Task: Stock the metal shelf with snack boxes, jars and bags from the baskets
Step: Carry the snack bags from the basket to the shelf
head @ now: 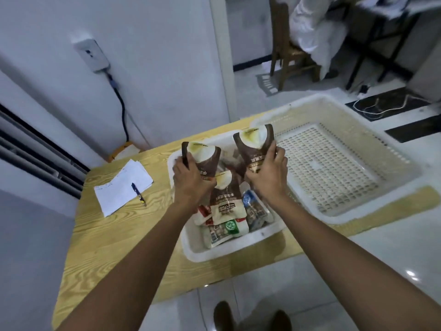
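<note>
My left hand [191, 180] grips a brown-and-white snack bag [202, 155] above the small white basket [238, 244]. A second bag of the same kind [254, 145] is gripped by my right hand [268, 177] and held upright over the basket's far right corner. A third brown bag [225, 199] lies in the basket between my hands, on top of several other snack packs, one with a green label [230, 226] and one blue [249, 203]. The metal shelf is out of view.
A large empty white basket [334, 130] sits to the right on the wooden table [114, 235]. Papers [119, 187] and a pen [138, 194] lie at the left. A wall, a cable [123, 108] and a wooden chair [291, 56] stand beyond.
</note>
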